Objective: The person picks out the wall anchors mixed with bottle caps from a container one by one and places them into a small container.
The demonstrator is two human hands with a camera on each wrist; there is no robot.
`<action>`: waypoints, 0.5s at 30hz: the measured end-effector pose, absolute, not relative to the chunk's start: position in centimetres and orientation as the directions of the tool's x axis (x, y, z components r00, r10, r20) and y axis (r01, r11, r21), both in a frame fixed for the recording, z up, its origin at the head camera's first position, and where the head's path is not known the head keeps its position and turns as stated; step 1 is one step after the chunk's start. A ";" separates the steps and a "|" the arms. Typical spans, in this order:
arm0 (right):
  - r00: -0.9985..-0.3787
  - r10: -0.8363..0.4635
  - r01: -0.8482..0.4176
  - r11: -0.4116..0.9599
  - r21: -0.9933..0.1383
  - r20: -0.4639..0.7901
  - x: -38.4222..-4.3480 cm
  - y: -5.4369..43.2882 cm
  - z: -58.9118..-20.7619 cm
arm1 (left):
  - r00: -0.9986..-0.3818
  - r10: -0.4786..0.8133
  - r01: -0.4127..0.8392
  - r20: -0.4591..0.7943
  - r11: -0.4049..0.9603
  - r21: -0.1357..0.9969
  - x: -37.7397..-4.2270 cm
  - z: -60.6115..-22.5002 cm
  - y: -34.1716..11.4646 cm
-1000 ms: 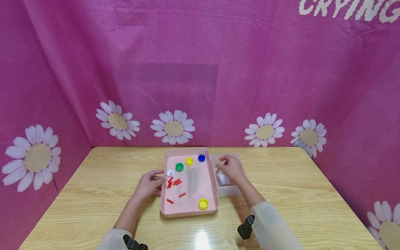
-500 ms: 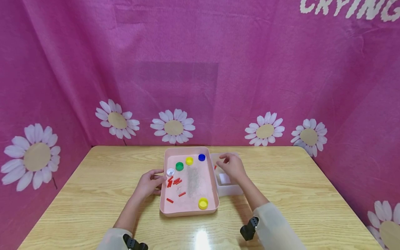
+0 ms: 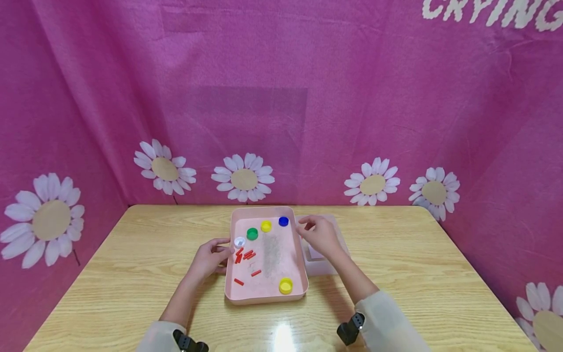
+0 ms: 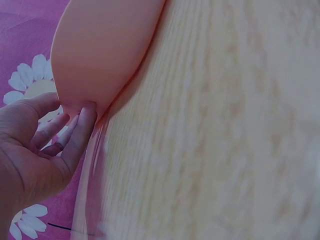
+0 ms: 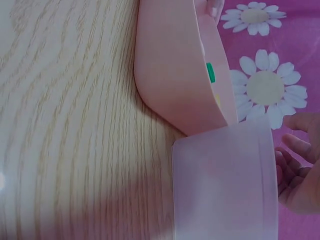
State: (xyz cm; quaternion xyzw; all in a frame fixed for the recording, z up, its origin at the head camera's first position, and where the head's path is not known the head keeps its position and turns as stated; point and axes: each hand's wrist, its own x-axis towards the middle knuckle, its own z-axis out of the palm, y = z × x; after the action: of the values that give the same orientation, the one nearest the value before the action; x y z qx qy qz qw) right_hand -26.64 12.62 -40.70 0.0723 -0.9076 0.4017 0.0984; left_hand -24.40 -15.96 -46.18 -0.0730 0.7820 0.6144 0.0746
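A loosened pinch could let the red stick (image 3: 301, 237) fall between the pink tray (image 3: 290, 257) and the cloudy box (image 3: 323, 268), both set toward the middle of the worktop's (image 3: 409, 254) far edge, and a tug on the tray could scatter the loose red sticks (image 3: 249, 255) near its left edge. The right hand (image 3: 321, 236), fingers nearly together above the tray's right edge, seems to pinch the red stick, only a speck showing; the left hand (image 3: 208, 258) grips the tray's left edge.

Head view bright, white glare on near tabletop (image 3: 422, 274); wrist views dimmer, soft shadow in right.
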 end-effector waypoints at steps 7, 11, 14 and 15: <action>-0.964 -0.085 -0.248 0.634 -0.732 0.252 -26.1 11.8 -40.5 | -0.980 -0.017 -0.196 -0.198 0.230 0.953 -24.3 -46.0 -16.0; -0.965 -0.099 -0.250 0.629 -0.736 0.242 -25.6 11.2 -40.4 | -0.982 -0.015 -0.188 -0.190 0.215 0.958 -24.2 -46.0 -15.9; -0.969 -0.102 -0.239 0.633 -0.737 0.226 -25.3 10.8 -40.3 | -0.982 -0.014 -0.189 -0.190 0.210 0.959 -24.2 -46.0 -15.9; -0.969 -0.106 -0.240 0.634 -0.735 0.225 -25.3 10.7 -40.3 | -0.982 -0.014 -0.189 -0.190 0.209 0.960 -24.2 -46.0 -15.9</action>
State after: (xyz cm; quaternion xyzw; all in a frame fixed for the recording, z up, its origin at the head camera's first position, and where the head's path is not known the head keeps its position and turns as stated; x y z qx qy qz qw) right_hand -25.26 10.68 -40.29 0.0959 -0.9003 0.4168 0.0803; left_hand -24.23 -15.91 -46.00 -0.0655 0.7743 0.6256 0.0696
